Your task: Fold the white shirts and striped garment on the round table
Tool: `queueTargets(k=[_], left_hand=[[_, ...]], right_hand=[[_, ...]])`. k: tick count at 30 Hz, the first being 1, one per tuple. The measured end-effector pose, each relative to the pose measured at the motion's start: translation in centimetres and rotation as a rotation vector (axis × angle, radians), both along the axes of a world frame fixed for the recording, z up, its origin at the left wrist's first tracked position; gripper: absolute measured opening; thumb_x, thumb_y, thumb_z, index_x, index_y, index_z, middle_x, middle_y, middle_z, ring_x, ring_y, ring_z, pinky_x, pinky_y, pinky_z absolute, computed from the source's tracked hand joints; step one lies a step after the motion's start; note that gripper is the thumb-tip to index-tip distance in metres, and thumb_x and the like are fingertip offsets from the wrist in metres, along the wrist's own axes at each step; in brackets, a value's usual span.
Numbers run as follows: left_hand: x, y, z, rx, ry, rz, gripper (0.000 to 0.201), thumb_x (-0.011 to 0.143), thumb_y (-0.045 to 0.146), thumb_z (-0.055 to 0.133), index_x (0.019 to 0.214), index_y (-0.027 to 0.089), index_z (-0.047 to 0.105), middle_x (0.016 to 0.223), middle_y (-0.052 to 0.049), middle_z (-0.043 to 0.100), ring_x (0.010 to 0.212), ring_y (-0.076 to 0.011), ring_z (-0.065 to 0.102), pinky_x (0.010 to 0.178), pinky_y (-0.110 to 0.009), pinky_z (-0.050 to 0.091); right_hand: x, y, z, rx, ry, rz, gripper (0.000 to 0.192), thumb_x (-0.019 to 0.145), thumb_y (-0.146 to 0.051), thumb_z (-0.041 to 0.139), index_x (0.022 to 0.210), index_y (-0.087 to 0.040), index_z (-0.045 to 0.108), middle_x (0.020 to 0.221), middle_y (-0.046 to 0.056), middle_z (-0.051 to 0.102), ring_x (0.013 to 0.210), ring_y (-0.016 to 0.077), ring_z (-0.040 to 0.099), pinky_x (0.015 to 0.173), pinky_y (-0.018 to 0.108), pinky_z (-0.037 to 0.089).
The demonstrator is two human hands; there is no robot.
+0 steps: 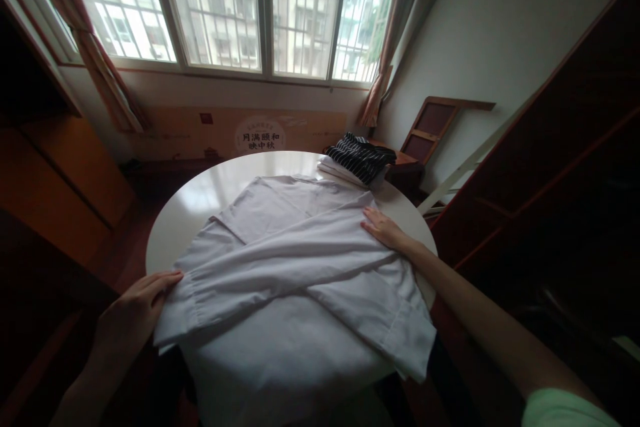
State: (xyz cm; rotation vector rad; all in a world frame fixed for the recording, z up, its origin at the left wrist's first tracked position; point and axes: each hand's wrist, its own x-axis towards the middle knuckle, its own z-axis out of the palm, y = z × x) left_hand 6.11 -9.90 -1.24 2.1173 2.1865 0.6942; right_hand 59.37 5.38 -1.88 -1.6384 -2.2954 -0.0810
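Note:
A white long-sleeved shirt (280,253) is spread over the round table, and its lower part hangs past the near edge. Its two sleeves lie folded across the body and cross each other. At the lower left, my left hand (143,300) has its fingers closed on the cuff edge of the upper sleeve; the thumb is hidden. My right hand (384,228) rests open and flat on the shirt near the right shoulder, with the fingers pointing left.
The glossy white round table (190,203) shows around the shirt. Folded clothes, with a black-and-white striped garment (363,155) on top, sit at its far right. A wooden chair (433,123) stands behind. Barred windows and a printed cardboard panel (200,130) are beyond.

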Motion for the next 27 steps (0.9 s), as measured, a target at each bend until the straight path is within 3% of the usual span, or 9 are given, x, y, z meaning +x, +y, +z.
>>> queueTargets(k=[3,6,8,10,15,19,27], left_hand=[[0.1,0.0,0.1,-0.002,0.002,0.003,0.036,0.075,0.027,0.039,0.097,0.024,0.067,0.113,-0.004,0.063,0.099,-0.0211,0.060,0.088,-0.033,0.046],[0.4,-0.1,0.5,-0.020,0.003,0.021,0.035,0.075,0.024,0.040,0.097,0.023,0.067,0.114,-0.004,0.063,0.099,-0.0209,0.060,0.088,-0.032,0.047],[0.7,-0.2,0.9,-0.044,0.008,0.033,0.034,0.076,0.023,0.041,0.098,0.022,0.067,0.115,-0.005,0.063,0.098,-0.0207,0.061,0.088,-0.032,0.047],[0.9,-0.3,1.2,-0.065,0.023,0.044,0.033,0.077,0.020,0.041,0.099,0.022,0.066,0.115,-0.004,0.063,0.098,-0.0201,0.061,0.087,-0.031,0.047],[1.1,-0.4,1.5,-0.071,0.056,0.035,0.034,0.081,0.018,0.039,0.100,0.023,0.066,0.114,-0.003,0.063,0.096,-0.0177,0.061,0.082,-0.028,0.048],[0.8,-0.2,1.0,-0.063,0.064,0.037,0.032,0.081,0.020,0.039,0.100,0.025,0.065,0.114,-0.001,0.062,0.098,-0.0174,0.061,0.081,-0.028,0.048],[-0.1,0.0,0.8,-0.101,0.029,0.049,0.029,0.080,0.020,0.041,0.097,0.026,0.064,0.113,0.000,0.063,0.097,-0.0174,0.061,0.077,-0.027,0.048]], right_hand=[[0.1,1.9,0.1,-0.071,0.019,0.009,0.049,0.085,-0.041,0.041,0.122,-0.010,0.051,0.133,0.017,0.045,0.126,0.0287,0.039,0.105,0.044,0.032],[0.5,3.8,1.3,-0.041,0.122,0.003,0.041,0.084,-0.033,0.042,0.117,-0.012,0.056,0.128,0.015,0.052,0.121,0.0252,0.046,0.103,0.040,0.035],[0.9,5.2,2.4,-0.002,0.196,-0.093,0.040,0.084,-0.025,0.039,0.117,-0.011,0.056,0.125,0.014,0.054,0.117,0.0224,0.049,0.101,0.036,0.037],[1.4,6.6,3.5,-0.058,0.197,-0.192,0.042,0.082,-0.016,0.037,0.118,-0.009,0.056,0.123,0.013,0.056,0.112,0.0204,0.053,0.097,0.032,0.040],[2.4,8.8,5.8,-0.301,0.052,-0.194,0.047,0.066,0.001,0.038,0.099,-0.012,0.069,0.104,0.006,0.067,0.097,0.0175,0.060,0.087,0.023,0.044],[2.0,9.7,6.9,-0.379,-0.087,-0.183,0.047,0.064,0.003,0.042,0.097,-0.016,0.069,0.108,0.007,0.065,0.100,0.0180,0.058,0.086,0.022,0.041],[0.5,10.8,9.0,-0.520,-0.272,-0.277,0.017,0.064,-0.012,0.058,0.076,-0.013,0.071,0.084,0.011,0.068,0.084,0.0254,0.062,0.074,0.031,0.046]])
